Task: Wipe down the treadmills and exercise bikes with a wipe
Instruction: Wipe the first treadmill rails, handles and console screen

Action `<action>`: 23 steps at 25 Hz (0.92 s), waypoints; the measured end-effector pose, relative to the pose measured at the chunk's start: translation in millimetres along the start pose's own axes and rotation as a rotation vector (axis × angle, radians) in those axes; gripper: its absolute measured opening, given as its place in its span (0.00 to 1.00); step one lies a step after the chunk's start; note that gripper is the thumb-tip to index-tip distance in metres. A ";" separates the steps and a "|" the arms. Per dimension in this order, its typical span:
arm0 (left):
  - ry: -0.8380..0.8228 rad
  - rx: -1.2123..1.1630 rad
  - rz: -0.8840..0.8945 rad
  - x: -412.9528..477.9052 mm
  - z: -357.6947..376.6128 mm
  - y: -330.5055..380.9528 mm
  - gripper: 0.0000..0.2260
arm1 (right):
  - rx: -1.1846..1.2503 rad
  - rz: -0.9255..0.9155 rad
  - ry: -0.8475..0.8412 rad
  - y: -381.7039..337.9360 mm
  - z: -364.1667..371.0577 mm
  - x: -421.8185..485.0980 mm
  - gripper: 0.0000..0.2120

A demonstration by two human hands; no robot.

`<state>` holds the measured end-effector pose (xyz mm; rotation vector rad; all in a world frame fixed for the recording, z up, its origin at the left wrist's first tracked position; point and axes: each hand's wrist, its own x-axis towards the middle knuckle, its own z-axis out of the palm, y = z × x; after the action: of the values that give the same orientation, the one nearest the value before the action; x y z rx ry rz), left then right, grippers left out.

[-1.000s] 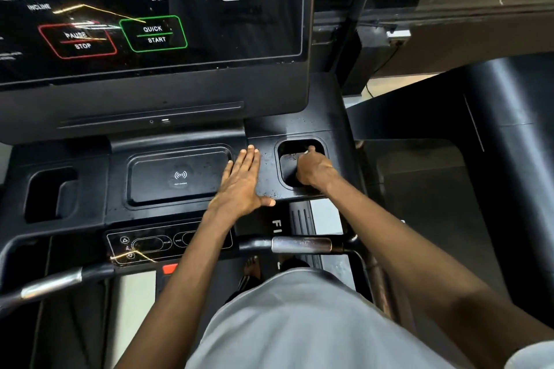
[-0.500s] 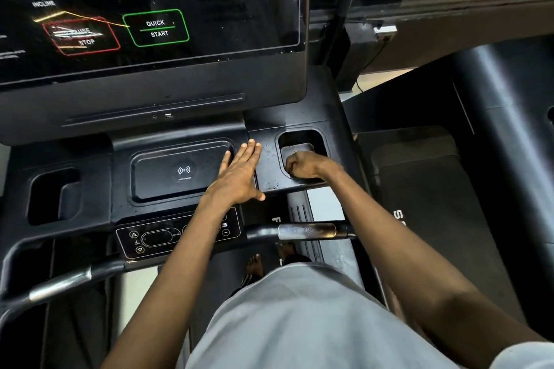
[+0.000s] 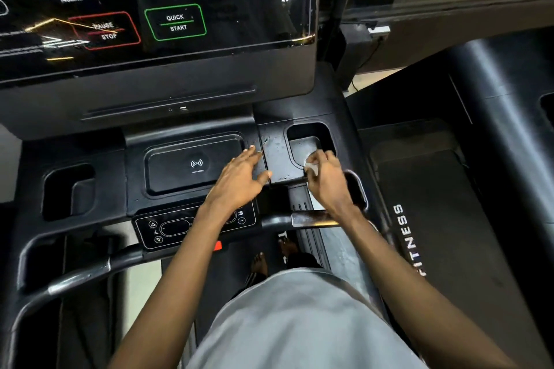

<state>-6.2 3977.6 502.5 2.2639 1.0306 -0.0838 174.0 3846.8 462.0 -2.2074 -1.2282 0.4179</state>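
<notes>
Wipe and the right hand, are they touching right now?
Touching. The head view shows the right hand gripping the white wipe, which shows between its curled fingers at the cup holder's near edge.

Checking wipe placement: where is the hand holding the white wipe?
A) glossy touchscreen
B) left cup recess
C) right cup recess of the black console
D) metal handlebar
C: the right hand pinches the crumpled white wipe at the near rim of the black console's right cup recess.
</notes>
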 end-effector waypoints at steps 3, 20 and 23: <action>0.028 0.011 0.090 -18.3 -4.4 -3.8 0.30 | 0.023 -0.101 -0.036 -8.8 16.5 -20.2 0.07; 0.590 0.010 0.092 -2.3 -69.0 -14.7 0.23 | 0.401 -0.126 0.335 -78.4 -28.5 62.5 0.08; 0.686 0.233 0.171 13.9 -93.9 -18.6 0.29 | 0.370 -0.185 0.368 -92.7 -30.1 95.8 0.10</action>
<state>-27.9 4050.0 562.8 2.6528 1.1943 0.7245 178.2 3956.6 543.4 -1.7437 -1.0453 0.1394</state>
